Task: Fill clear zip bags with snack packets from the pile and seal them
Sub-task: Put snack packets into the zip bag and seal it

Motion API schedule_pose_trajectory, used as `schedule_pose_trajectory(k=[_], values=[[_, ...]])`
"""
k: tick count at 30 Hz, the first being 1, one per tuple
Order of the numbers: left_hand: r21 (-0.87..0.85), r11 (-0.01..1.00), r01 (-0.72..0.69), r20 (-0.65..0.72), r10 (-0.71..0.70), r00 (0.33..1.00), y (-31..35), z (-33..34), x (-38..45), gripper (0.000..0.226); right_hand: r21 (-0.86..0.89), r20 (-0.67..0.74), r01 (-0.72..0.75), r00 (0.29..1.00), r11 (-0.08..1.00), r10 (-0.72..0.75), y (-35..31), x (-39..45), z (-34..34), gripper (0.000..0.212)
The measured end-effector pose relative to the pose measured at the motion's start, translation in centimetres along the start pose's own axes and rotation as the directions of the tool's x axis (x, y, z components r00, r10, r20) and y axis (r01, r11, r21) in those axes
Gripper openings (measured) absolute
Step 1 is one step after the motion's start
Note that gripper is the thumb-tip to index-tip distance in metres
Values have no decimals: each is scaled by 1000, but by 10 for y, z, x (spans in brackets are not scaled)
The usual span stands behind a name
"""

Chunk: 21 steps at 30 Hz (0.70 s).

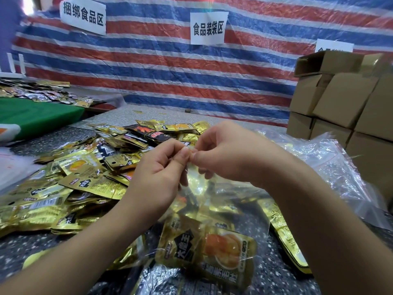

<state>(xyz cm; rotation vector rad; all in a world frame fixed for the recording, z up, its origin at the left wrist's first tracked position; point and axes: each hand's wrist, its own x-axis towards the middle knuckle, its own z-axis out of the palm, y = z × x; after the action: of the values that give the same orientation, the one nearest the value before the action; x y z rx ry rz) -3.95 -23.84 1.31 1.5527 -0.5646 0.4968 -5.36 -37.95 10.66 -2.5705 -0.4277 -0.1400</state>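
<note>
My two bare hands met in the middle of the view, raised above a speckled table. My left hand and right hand each pinched the top edge of a clear zip bag between thumb and curled fingers, thumbs nearly touching at the mouth. The bag hung down towards six o'clock, already holding gold snack packets. The loose pile of packets spread across the table from nine to eleven o'clock, just beyond my left hand. A heap of empty clear bags lay at three o'clock, with stacked cardboard boxes behind it at two o'clock. A striped tarpaulin carrying white paper signs filled the view at twelve o'clock. I judged this to be the sealing step. To do it well, I needed both zip strips lined up flat, then to press and slide my thumbs outward along the whole track, keeping packet corners and trapped air clear of the seal. Whether the track was already partly closed, I could not tell.
</note>
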Motion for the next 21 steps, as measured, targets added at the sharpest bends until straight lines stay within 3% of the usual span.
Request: schedule_pose_trajectory(k=[6,11,21], values=[[51,998,-37,-14,38,999,2,1,-1,24,16,-17,18,1000,1000,-18,3,1,-1,26],[-25,996,86,33,-86,996,1,2,1,32,-84,-33,51,998,995,-54,1,1,4,26],[165,985,-60,-98,77,992,5,-4,2,28,-24,42,90,995,996,-89,7,-4,2,27]])
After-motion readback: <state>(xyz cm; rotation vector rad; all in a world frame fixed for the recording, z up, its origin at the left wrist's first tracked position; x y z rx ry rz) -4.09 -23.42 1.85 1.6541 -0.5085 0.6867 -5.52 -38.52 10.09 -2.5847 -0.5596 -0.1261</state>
